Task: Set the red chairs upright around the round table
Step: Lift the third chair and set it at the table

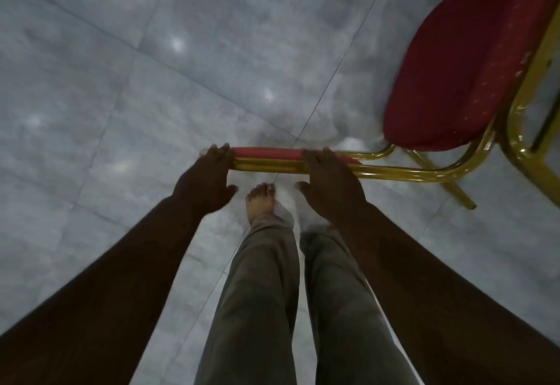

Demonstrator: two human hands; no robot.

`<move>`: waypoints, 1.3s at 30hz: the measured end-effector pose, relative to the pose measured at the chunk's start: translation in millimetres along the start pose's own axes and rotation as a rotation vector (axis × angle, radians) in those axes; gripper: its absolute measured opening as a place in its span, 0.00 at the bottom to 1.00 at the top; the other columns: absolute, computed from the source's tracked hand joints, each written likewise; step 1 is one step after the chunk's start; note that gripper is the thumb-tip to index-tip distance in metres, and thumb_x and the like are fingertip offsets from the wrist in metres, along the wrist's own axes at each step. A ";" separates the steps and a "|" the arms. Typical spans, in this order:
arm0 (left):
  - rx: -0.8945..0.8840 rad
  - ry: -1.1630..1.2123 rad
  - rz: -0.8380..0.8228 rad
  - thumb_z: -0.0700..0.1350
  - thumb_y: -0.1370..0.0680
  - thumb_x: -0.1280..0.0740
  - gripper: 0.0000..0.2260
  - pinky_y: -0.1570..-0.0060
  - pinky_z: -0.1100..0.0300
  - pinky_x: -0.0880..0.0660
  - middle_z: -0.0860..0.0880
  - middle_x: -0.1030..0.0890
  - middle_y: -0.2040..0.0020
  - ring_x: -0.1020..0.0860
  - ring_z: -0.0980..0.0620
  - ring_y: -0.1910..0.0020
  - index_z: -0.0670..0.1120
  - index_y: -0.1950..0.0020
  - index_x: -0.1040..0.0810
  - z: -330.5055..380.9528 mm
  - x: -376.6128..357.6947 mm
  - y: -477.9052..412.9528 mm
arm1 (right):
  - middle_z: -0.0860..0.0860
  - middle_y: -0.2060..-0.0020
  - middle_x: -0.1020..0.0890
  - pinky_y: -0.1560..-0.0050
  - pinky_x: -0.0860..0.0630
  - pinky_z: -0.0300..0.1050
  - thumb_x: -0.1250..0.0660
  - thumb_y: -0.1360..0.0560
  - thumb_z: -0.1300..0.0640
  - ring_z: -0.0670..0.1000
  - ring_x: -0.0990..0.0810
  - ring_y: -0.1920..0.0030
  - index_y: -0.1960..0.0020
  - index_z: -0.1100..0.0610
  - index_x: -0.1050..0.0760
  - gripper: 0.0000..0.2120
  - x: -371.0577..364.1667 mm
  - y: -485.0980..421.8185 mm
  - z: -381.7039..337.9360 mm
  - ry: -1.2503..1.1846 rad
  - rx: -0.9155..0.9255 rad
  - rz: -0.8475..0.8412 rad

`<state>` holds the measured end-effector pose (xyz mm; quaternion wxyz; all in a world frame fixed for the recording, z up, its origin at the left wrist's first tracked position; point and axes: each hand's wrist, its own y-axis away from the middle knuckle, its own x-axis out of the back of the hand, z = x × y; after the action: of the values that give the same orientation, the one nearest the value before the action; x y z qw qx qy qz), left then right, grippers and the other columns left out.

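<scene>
A red chair (454, 60) with a gold metal frame (400, 169) stretches from the centre to the upper right, its padded seat facing me and its legs at the right edge. The top of its backrest (266, 154) runs level just in front of me. My left hand (209, 178) grips the left end of that backrest. My right hand (330, 181) grips it further right, fingers curled over the top and thumb below. No round table is in view.
Grey marbled floor tiles (121, 81) with bright light reflections fill the view on the left and ahead. My grey trouser legs (257, 293) and one bare foot (260, 200) stand directly under the backrest.
</scene>
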<state>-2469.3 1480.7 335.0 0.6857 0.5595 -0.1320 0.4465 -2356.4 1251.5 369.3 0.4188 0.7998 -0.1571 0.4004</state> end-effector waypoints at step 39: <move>-0.285 -0.444 0.074 0.39 0.25 0.36 0.11 0.61 0.57 0.31 0.45 0.22 0.51 0.25 0.49 0.60 0.44 0.43 0.24 446.5 256.6 253.2 | 0.51 0.61 0.19 0.62 0.23 0.46 0.36 0.27 0.60 0.51 0.21 0.64 0.50 0.52 0.22 0.08 287.4 330.0 28.6 -0.037 -0.100 0.311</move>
<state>-2374.2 1198.5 825.5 0.6950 0.5365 -0.3610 0.3143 -2354.4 1055.0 761.4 0.3881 0.7514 -0.3063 0.4371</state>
